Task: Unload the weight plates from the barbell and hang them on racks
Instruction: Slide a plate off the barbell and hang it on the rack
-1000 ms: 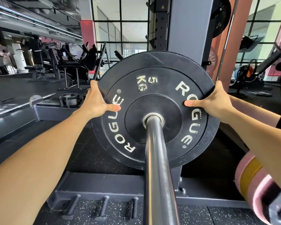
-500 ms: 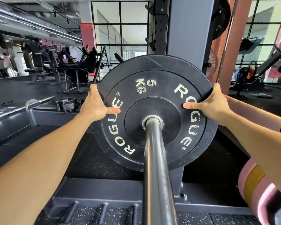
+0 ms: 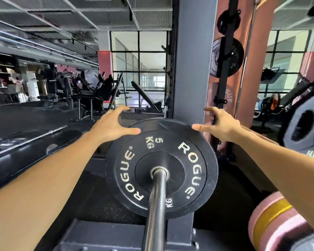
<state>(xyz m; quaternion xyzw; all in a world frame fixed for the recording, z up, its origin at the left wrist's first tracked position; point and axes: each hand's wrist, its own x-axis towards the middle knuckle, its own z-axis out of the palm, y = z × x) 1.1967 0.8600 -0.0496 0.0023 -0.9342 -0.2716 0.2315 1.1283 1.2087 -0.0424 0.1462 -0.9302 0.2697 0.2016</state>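
Hovering spread wide and holding nothing, the left hand [image 3: 110, 124] and right hand [image 3: 220, 125] flank the top rim of the black weight plate [image 3: 161, 167], which sits below and between them on the barbell [image 3: 155, 211].

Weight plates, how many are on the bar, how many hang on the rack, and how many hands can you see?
Plates on the bar: 1, the black 5 KG plate on the barbell
Plates on the rack: 2, small plate, big plate
Hands: 2, left hand, right hand
Total: 5

plate [image 3: 161, 171] on barbell [image 3: 155, 211] | left grip [image 3: 111, 124], right grip [image 3: 223, 124] spread (above rim)
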